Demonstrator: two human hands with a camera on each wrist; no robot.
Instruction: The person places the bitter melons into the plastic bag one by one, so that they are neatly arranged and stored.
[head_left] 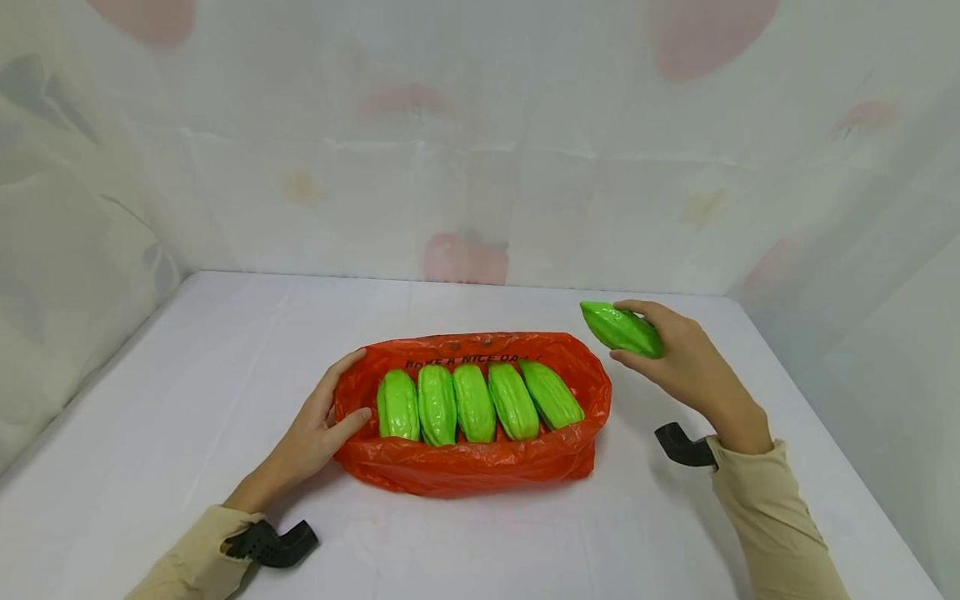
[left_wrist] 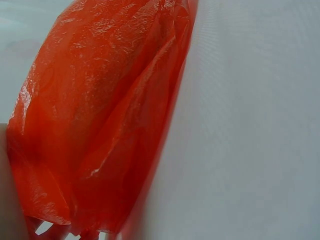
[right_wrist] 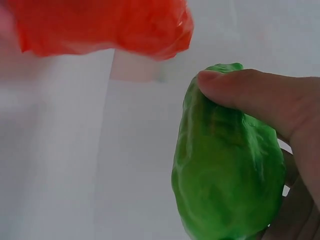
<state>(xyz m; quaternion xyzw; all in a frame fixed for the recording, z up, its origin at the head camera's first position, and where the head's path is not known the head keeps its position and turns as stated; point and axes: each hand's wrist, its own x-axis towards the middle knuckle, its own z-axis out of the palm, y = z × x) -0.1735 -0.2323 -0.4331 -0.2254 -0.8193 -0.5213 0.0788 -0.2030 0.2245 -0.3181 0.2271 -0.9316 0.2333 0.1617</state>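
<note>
A red plastic bag (head_left: 480, 467) lies with its wide mouth facing up, and several glossy green ridged gourds (head_left: 473, 403) are lined up inside it. At the bag's left end my left hand (head_left: 324, 421) grips the rim, its thumb over the edge; the left wrist view shows the crinkled bag side (left_wrist: 100, 100) close up. Off to the right, above the tabletop, my right hand (head_left: 686, 358) holds another green ridged gourd (head_left: 621, 327) with a pointed end. In the right wrist view the thumb (right_wrist: 250, 90) presses on this gourd (right_wrist: 225, 170), with the other fingers partly hidden behind it.
A white-covered table (head_left: 225, 358) spreads under everything. Pale patterned cloth (head_left: 480, 183) hangs behind the far table edge and along both sides. Dark printed lettering (head_left: 472, 361) shows on the bag's inner back wall.
</note>
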